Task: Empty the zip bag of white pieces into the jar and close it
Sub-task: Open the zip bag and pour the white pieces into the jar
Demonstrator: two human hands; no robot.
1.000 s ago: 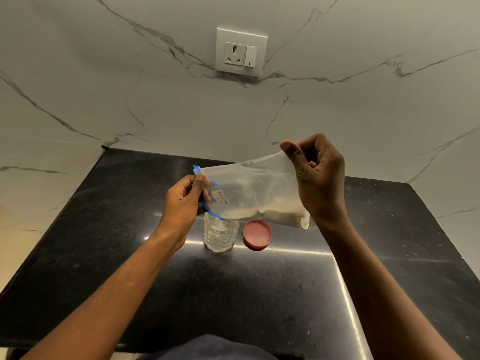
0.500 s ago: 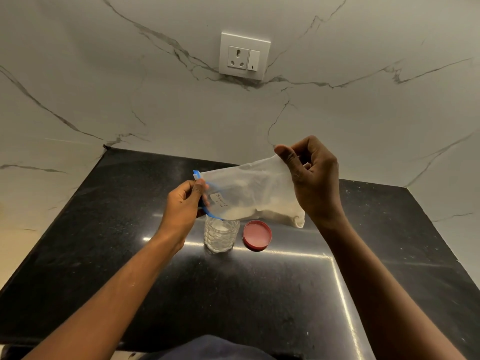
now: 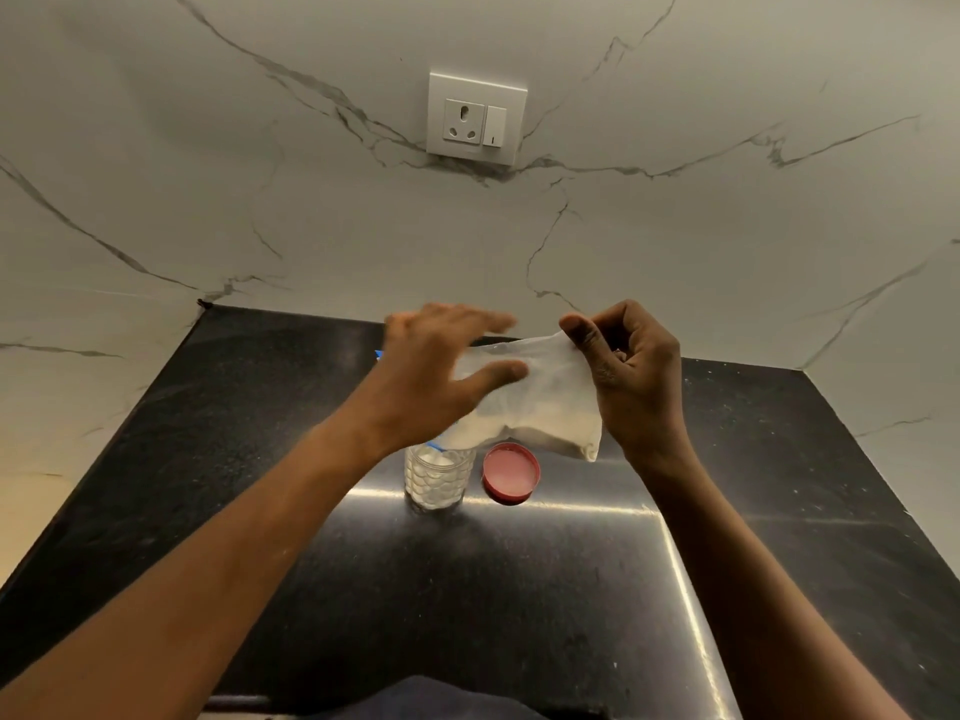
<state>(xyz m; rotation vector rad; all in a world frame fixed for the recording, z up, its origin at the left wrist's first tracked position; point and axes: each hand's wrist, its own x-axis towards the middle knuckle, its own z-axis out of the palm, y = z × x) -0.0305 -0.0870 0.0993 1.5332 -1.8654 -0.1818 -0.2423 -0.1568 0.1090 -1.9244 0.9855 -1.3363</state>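
Your left hand [image 3: 441,376] is spread flat, fingers apart, over the left half of the bag [image 3: 540,402]. It's motion-blurred, so I can't tell whether it touches the film or just hovers; it isn't pinching anything. A bit of blue zip edge [image 3: 379,354] peeks out behind it, so the mouth is on that side.

Jar [image 3: 436,478] stands upright on the counter [image 3: 571,589], directly under the bag's low left corner, lid off, some white pieces [image 3: 434,467] already inside. Whether the bag lip sits in the jar mouth or just above it is hidden by your wrist.

Lid [image 3: 511,472], red, lies just right of the jar, not touching it.

Your right hand [image 3: 623,371] is pinched shut on the bag's closed end, thumb and forefinger holding it up so the bag slopes down-left toward the jar.

Handling, my read:
- Bag is thin, limp film, light and a bit slippery. It folds wherever it's unsupported, so pieces pool in creases; there's a white clump along the bottom fold now.
- Keep the right-hand pinch high at the corner. Take the mouth by the stiff zip strip, not the film, to hold it open over the jar.
- Jar looks small and light, so a nudge could tip it. Steady it before screwing the lid on.
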